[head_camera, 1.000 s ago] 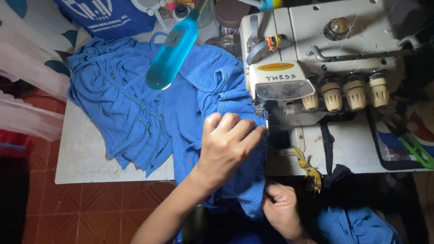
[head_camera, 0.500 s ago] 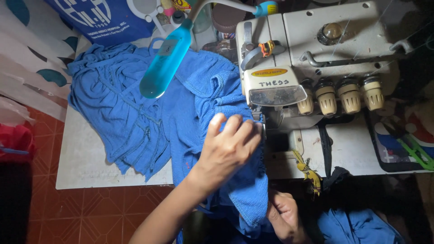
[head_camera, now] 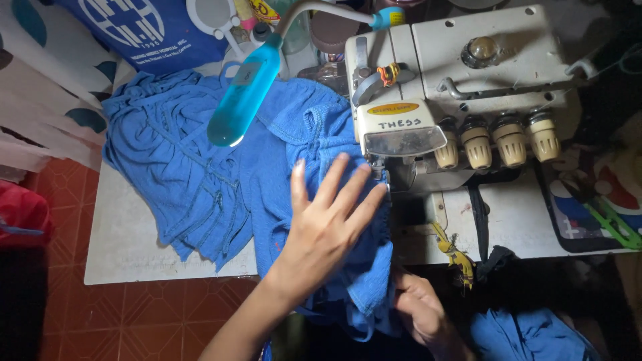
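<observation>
A blue ruffled garment (head_camera: 200,174) lies spread over the white sewing table (head_camera: 127,241). My left hand (head_camera: 328,224) rests flat on the cloth with fingers spread, its fingertips right beside the presser foot of the cream overlock sewing machine (head_camera: 455,87). My right hand (head_camera: 418,311) is lower, at the table's front edge, pinching the hanging edge of the same blue cloth. The needle area is partly hidden by my fingers and the machine's clear guard.
A turquoise gooseneck lamp (head_camera: 244,93) hangs over the cloth. Several thread tension knobs (head_camera: 495,140) line the machine's front. Yellow clippers (head_camera: 455,253) lie at the table edge, a green tool (head_camera: 612,224) at the right. More blue fabric (head_camera: 528,334) sits below. Red tile floor (head_camera: 134,321) at the left.
My left hand has opened from a curled press to flat, spread fingers on the cloth. My right hand has shifted slightly lower along the hanging edge.
</observation>
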